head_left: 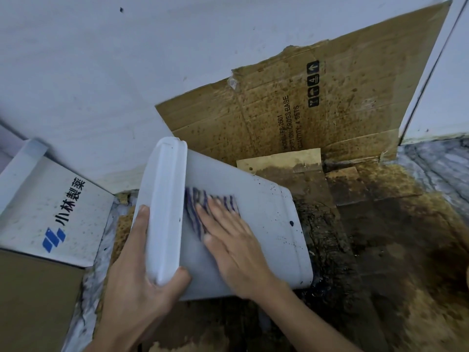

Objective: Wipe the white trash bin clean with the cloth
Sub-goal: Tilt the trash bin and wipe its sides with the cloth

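The white trash bin (266,224) lies tipped on its side over the stained floor, its rim toward the left and its base at the right. Dark specks dot its side wall near the base. My left hand (137,283) grips the bin's rim, thumb and fingers curled around the rim's near end. My right hand (233,237) lies flat on the bin's side wall with straight fingers, pressing a blue-and-white striped cloth (203,207) against it close to the rim. Much of the cloth is hidden beneath my fingers.
A stained brown cardboard sheet (304,102) leans against the white wall behind the bin. More dirty, dark cardboard (380,250) covers the floor at right. A white box with blue logo and printing (50,214) stands at left, a brown box (33,301) below it.
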Available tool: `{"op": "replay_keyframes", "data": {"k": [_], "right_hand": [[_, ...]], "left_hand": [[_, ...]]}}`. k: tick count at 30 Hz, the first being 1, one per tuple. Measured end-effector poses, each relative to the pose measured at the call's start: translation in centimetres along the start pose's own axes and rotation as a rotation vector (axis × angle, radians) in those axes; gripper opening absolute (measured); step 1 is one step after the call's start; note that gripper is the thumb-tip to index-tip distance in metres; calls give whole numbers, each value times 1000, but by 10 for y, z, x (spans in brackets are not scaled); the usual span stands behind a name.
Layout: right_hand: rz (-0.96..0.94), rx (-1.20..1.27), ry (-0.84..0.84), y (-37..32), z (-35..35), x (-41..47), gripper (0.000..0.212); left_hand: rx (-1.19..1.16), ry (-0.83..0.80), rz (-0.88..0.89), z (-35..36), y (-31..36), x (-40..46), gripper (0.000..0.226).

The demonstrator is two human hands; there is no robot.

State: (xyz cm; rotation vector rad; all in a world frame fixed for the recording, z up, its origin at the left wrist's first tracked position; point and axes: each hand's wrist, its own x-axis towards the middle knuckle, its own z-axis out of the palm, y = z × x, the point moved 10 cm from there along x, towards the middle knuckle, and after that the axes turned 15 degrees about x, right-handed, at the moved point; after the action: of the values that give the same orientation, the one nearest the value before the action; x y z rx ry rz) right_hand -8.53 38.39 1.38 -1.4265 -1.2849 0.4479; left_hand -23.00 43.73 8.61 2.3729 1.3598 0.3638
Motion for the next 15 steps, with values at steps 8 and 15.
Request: {"op": "replay_keyframes", "data": {"k": [8, 15], "right_hand": [[382, 47, 160, 60, -47, 63, 50], [199, 517, 340, -8, -22, 31, 40]], "left_hand": [[13, -2, 15, 0, 15, 0, 118], [63, -2, 50, 1, 19, 1, 120]]}}
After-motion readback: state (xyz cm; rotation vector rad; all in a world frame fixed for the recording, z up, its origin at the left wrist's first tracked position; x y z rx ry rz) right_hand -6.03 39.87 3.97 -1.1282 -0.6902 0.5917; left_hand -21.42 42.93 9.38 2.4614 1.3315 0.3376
